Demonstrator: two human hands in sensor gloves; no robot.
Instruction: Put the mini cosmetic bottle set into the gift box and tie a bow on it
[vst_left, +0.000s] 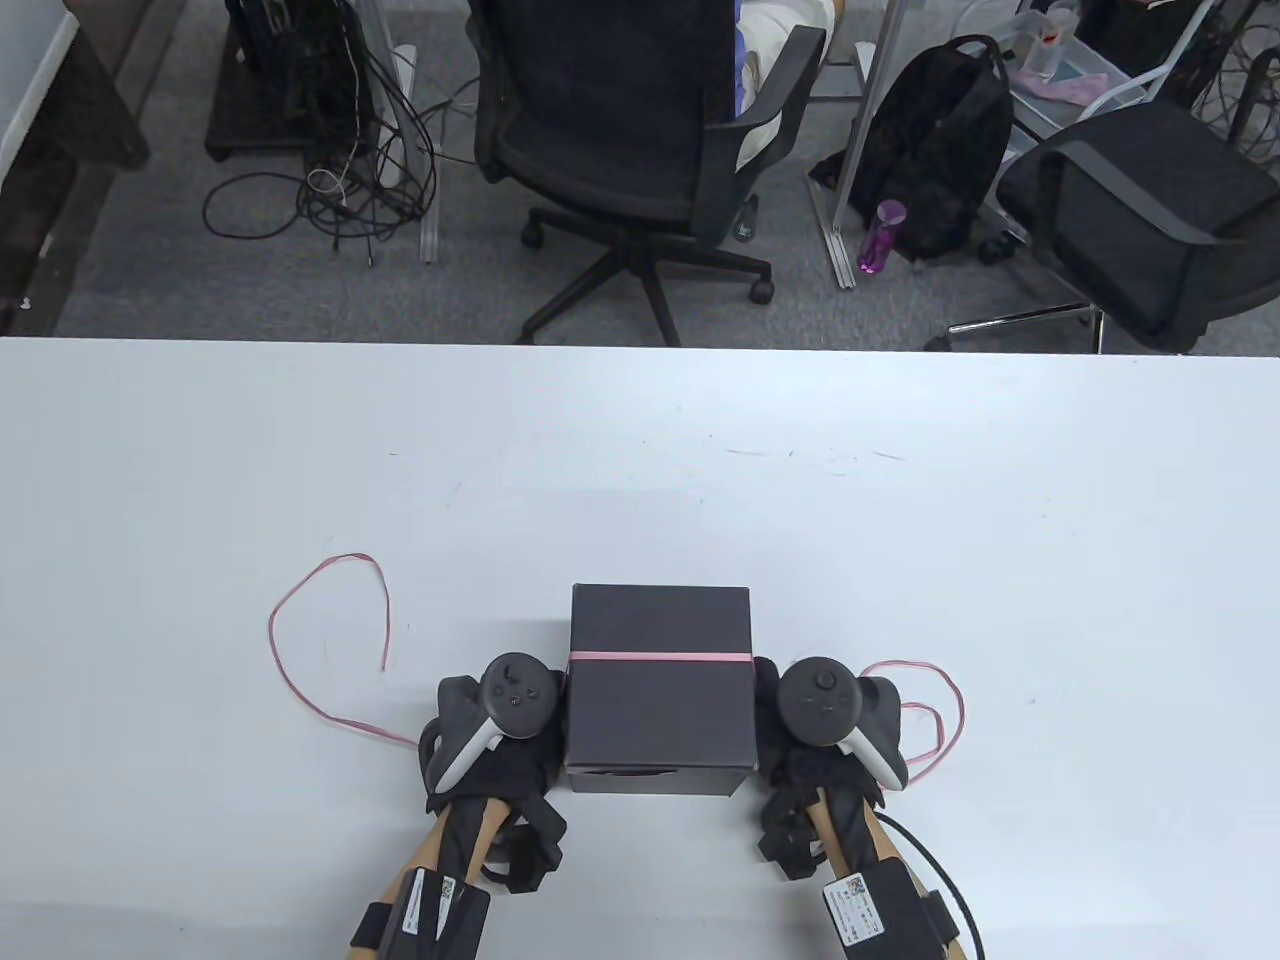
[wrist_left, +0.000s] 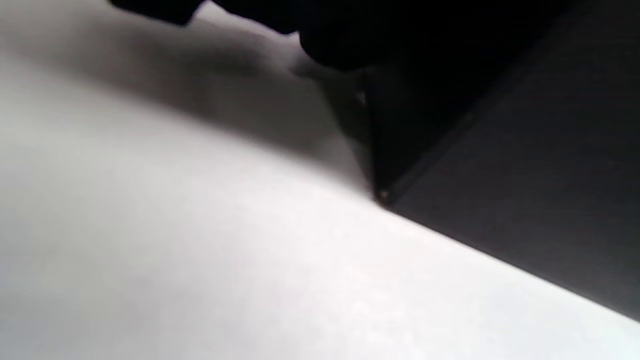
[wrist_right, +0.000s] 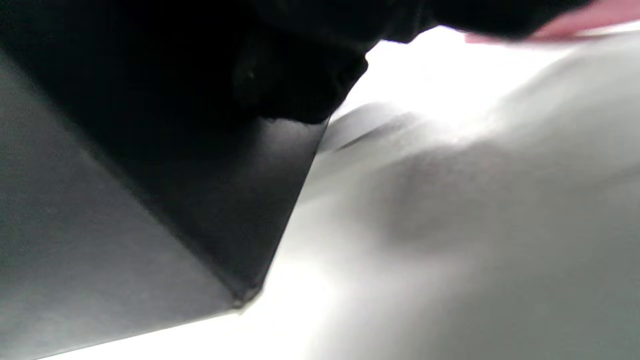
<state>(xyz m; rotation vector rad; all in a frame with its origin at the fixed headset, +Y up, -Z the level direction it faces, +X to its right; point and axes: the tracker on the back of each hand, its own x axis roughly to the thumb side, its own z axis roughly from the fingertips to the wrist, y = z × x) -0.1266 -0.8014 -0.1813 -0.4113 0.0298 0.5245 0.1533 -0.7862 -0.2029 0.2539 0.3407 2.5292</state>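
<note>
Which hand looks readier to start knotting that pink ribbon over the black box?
Neither clearly. The left hand and right hand flank the gift box, one on each side, with the pink ribbon lying across the lid and a loose tail trailing on each side. Tying probably needs both.

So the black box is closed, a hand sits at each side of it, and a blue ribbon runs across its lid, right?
Nearly. The ribbon is pink, not blue, as the table view shows. The rest holds: the black box is closed, with the left hand and right hand at its sides.
</note>
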